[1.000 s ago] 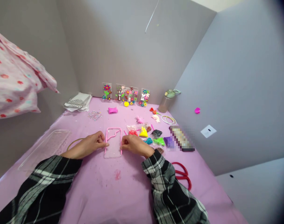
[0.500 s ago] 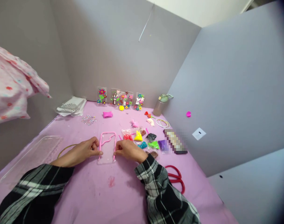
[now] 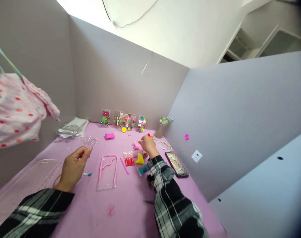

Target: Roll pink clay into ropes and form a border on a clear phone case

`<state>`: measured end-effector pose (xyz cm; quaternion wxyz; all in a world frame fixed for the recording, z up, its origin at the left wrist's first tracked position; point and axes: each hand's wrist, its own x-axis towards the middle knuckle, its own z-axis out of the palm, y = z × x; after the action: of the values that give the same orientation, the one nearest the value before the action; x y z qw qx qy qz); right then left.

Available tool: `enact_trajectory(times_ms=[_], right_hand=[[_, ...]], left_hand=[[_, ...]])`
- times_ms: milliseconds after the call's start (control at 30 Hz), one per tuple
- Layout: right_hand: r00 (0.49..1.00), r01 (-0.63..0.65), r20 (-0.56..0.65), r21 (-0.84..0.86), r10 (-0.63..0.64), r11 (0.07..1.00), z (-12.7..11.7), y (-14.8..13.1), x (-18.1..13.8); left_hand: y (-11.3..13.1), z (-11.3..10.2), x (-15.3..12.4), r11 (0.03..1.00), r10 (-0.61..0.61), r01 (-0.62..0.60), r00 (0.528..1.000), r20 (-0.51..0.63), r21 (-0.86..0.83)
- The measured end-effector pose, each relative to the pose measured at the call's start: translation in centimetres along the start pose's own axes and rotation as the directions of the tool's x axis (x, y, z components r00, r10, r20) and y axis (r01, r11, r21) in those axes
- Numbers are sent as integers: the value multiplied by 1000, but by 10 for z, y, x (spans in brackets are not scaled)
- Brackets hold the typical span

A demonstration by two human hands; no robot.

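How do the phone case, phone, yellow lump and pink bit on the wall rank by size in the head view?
Largest to smallest:
phone case
phone
yellow lump
pink bit on the wall

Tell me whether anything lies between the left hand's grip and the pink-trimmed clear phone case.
Yes: a small blue-and-white piece lies on the pink tabletop between the left grip and the phone case. It looks low enough to reach over; nothing else visible stands between them.

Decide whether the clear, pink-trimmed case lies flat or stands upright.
Flat: the case lies along the pink tabletop, its whole outline showing.
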<state>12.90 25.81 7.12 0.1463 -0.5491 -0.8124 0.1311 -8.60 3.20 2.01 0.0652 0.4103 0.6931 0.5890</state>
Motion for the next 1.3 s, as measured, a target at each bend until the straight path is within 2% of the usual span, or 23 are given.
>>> enact_trajectory(times_ms=[133, 233, 400, 467, 567, 667, 767, 833, 1033, 1200, 1300], right_hand=[[992, -69, 99, -61, 75, 996, 30, -8, 15], [994, -69, 80, -32, 71, 997, 45, -8, 15], [997, 70, -23, 148, -67, 986, 39, -18, 4], [984, 174, -65, 244, -163, 954, 33, -26, -13], [952, 304, -95, 370, -290, 878, 33, -34, -56], [928, 365, -104, 461, -359, 809, 46, -32, -101], [918, 366, -123, 634, -378, 681, 64, -26, -123], [920, 350, -118, 675, -374, 649, 72, -24, -126], [920, 353, -135, 695, -369, 626, 75, -24, -125], [928, 343, -135, 675, -348, 653, 77, -24, -125], [919, 371, -155, 650, -363, 663, 79, -23, -124]], left_hand=[[-4, 7, -2, 997, 50, -50, 999, -2, -50], [-6, 10, -1, 994, 77, -76, 997, 9, -83], [-10, 14, -3, 983, 111, -105, 993, 31, -151], [-9, 17, -5, 976, 124, -114, 991, 41, -183], [-4, 21, -11, 965, 155, -133, 984, 85, -226], [3, 27, -20, 955, 203, -152, 962, 183, -256], [7, 34, -29, 949, 244, -165, 924, 296, -269], [4, 37, -31, 950, 247, -162, 911, 329, -266], [-9, 34, -27, 961, 222, -151, 922, 317, -233], [-12, 32, -25, 956, 266, -195, 893, 362, -220], [-15, 34, -25, 952, 303, -257, 859, 412, -165]])
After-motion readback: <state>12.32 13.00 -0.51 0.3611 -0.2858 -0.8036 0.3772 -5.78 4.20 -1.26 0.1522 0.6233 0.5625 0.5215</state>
